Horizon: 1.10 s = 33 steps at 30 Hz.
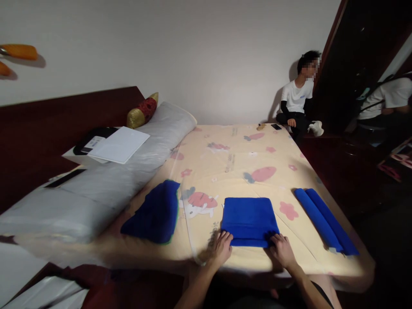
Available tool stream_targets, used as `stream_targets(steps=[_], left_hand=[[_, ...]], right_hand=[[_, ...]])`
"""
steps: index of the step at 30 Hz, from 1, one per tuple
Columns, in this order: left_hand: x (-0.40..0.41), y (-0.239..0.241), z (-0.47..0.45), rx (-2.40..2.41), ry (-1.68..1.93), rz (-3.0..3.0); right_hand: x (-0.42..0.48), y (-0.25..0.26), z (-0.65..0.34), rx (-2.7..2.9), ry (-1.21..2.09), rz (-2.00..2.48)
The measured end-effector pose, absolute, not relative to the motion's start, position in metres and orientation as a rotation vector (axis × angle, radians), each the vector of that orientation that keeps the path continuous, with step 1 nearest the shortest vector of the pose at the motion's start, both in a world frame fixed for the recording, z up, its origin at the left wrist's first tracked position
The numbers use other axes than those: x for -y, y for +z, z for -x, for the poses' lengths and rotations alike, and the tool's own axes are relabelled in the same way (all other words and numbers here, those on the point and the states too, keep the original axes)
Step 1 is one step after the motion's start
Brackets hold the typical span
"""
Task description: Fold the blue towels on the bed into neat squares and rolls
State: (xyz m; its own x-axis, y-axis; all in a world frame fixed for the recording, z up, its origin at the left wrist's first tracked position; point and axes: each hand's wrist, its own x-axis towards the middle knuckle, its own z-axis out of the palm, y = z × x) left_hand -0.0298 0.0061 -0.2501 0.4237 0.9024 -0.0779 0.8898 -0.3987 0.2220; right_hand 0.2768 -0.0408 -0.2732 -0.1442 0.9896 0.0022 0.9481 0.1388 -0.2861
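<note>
A bright blue towel (249, 216), folded into a rectangle, lies flat before me with a narrow fold along its near edge. My left hand (222, 249) closes on the near left corner, fingers curled over the fold. At the near right corner, my right hand (283, 250) grips the same fold, its thumb partly hidden. To the right lie two tightly rolled blue towels (325, 221) side by side. Left of my hands, a crumpled dark blue cloth (156, 212) with a green edge rests on the patterned bedsheet (222, 171).
A long grey pillow or bolster (128, 180) runs along the headboard (64, 120), with a white flat box (119, 144) on it. Near the far edge is a phone (276, 127). A person (296, 96) sits at the far right corner, another (388, 101) further right.
</note>
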Motion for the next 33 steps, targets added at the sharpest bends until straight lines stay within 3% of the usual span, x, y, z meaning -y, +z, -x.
stream_targets(steps=[7, 15, 20, 25, 28, 33], left_hand=[[-0.011, -0.247, 0.02, -1.671, 0.018, -2.36], [0.022, -0.262, -0.029, -1.371, 0.37, -2.517], [0.013, -0.273, 0.017, -1.418, 0.422, -2.565], [0.01, -0.275, 0.072, -1.771, 0.425, -2.518], [0.014, -0.271, 0.053, -1.816, 0.447, -2.474], [0.021, -0.267, -0.014, -1.333, 0.437, -2.603]], right_hand=[[0.032, -0.269, -0.262, 2.202, 0.296, 2.016], [0.046, -0.275, -0.19, 2.275, 0.254, 1.733], [0.048, -0.302, -0.24, 2.173, 0.095, 1.69], [0.06, -0.319, -0.292, 2.009, -0.046, 1.867], [0.059, -0.309, -0.27, 2.005, -0.001, 1.882], [0.044, -0.282, -0.201, 2.305, 0.32, 1.595]])
